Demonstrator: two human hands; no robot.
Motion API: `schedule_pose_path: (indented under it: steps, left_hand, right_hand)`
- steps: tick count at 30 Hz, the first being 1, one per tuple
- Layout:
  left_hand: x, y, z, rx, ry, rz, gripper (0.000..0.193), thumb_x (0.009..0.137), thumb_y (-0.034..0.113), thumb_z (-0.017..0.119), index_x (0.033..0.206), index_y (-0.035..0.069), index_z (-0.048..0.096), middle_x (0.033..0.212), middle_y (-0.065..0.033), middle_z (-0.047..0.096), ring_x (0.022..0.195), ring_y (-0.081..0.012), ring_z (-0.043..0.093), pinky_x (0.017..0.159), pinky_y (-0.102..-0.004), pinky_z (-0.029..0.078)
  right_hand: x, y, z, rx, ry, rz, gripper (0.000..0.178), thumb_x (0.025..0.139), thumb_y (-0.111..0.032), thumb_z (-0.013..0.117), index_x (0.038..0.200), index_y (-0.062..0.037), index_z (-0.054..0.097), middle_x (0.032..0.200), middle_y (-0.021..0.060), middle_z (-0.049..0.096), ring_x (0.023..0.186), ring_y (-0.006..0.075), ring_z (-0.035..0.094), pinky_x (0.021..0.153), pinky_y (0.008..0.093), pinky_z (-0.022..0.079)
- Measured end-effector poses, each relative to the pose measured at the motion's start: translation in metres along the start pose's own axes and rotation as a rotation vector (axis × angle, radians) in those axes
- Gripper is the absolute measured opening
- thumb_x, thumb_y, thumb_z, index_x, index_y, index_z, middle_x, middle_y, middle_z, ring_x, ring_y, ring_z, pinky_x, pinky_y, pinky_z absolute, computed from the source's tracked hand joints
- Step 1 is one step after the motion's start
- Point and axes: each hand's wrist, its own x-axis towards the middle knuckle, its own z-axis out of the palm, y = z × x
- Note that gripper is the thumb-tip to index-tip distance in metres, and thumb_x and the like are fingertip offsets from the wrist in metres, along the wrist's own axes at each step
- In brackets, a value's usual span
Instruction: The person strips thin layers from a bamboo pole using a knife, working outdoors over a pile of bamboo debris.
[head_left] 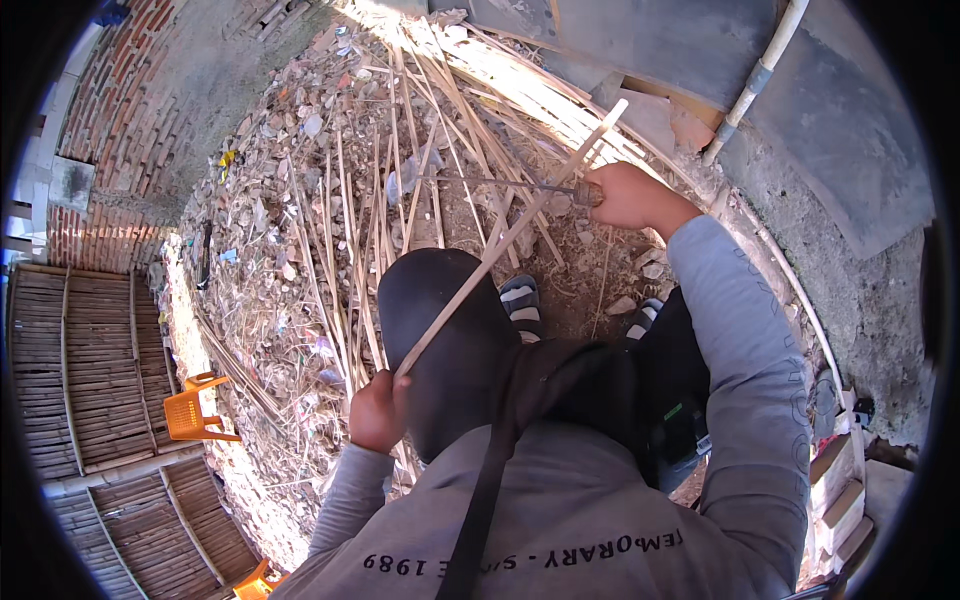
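Note:
A long pale bamboo strip (470,283) slants up and to the right in front of me. My left hand (378,412) is closed around its lower end, beside the dark cap brim. On the right, my right hand (628,197) grips the handle of a long, thin-bladed knife (500,182). The knife points left, and its blade crosses the bamboo strip near the strip's upper part. Whether the edge touches the strip or only passes by it, I cannot tell. The strip's far end sticks out above my right hand.
Many loose bamboo strips (345,230) lie on rubble-strewn ground ahead and to the left. Sandalled feet (521,305) show below me. An orange plastic chair (190,412) stands by bamboo slat panels (100,360). Grey sheets (830,130) and a pipe (755,85) line the right side.

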Motion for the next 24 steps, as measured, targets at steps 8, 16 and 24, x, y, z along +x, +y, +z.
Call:
schedule_pose_path:
  steps: [8,16,24]
  left_hand:
    - [-0.005,-0.006,-0.005,-0.057,-0.035,-0.013,0.039,0.103,0.033,0.055,0.079,0.003,0.051,0.062,-0.0259,0.057,0.062,-0.0496,0.059,0.053,-0.0569,0.043]
    - [0.005,0.003,-0.014,-0.178,-0.059,0.004,0.04,0.103,0.031,0.055,0.077,0.001,0.051,0.061,-0.0242,0.055,0.058,-0.047,0.058,0.051,-0.0507,0.041]
    - [0.004,-0.002,-0.013,-0.203,-0.082,-0.018,0.043,0.103,0.031,0.055,0.074,0.0,0.051,0.056,-0.0221,0.052,0.052,-0.0428,0.056,0.05,-0.0475,0.041]
  right_hand:
    - [-0.016,-0.047,0.003,-0.22,0.132,-0.104,0.027,0.073,-0.017,0.069,0.098,-0.0052,0.067,0.085,0.0211,0.068,0.086,0.0419,0.067,0.078,0.0521,0.053]
    - [-0.005,-0.024,0.004,-0.151,0.109,-0.014,0.031,0.073,-0.017,0.07,0.102,-0.0063,0.069,0.087,0.0214,0.069,0.087,0.0418,0.068,0.078,0.0511,0.053]
    - [-0.006,0.017,-0.014,-0.112,0.342,0.119,0.033,0.074,-0.018,0.07,0.104,-0.0049,0.07,0.088,0.0231,0.07,0.088,0.0427,0.068,0.078,0.0486,0.054]
